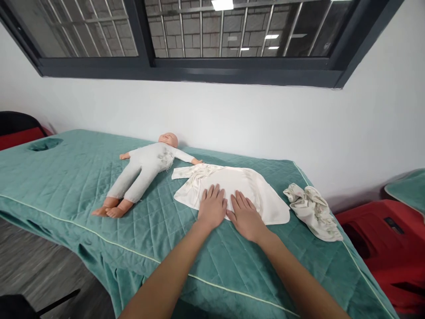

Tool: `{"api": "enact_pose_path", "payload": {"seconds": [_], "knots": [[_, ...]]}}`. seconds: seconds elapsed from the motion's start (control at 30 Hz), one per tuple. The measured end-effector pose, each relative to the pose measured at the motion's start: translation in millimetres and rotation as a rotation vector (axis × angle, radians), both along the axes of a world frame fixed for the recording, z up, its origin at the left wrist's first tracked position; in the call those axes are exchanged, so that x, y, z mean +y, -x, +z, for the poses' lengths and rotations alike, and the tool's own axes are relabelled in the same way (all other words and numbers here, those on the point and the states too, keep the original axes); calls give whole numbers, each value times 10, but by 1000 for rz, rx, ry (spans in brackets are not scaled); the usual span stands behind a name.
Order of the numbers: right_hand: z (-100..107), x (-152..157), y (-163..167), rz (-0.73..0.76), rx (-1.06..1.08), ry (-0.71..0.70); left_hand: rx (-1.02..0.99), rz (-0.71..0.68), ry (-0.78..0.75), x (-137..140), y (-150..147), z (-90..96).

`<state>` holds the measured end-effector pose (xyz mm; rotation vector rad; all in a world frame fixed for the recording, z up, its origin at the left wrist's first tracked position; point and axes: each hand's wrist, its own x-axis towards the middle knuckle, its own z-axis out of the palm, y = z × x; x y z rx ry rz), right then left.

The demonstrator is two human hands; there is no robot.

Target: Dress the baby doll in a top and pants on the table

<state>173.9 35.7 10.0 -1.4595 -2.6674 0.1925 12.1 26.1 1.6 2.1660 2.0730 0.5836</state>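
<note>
A small white baby garment [245,178] with a faint print lies spread on the green quilted bed cover [172,235]. My left hand [213,206] rests flat on its lower middle, fingers stretched out. Beside it, my right hand [245,216] is also laid flat on the cloth, thumbs close together. One sleeve of the garment points left, near the hand of a baby doll [146,166]. The doll lies on its back with its arms spread, its body pale grey-white and its feet toward the near left.
A crumpled printed cloth [314,212] lies at the bed's right end. A red plastic case or chair [385,243] stands beyond that end. The white wall [232,119] and a dark-framed window [239,71] run behind the bed. A hole [45,144] shows in the cover at far left.
</note>
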Motion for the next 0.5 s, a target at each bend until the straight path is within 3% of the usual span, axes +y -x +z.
{"api": "enact_pose_path", "payload": {"seconds": [0.13,0.23,0.37,0.5], "knots": [[172,-195,-104,167,170,232,-286,-97,-228,-373,316,-66],[325,-78,-4,94,417,425,-527,117,-403,-483,650,-118],[362,406,496,-33,800,502,-791,479,-412,-404,1072,-148],[233,963,1094,-335,852,498,-642,606,-338,-153,1392,-96]]}}
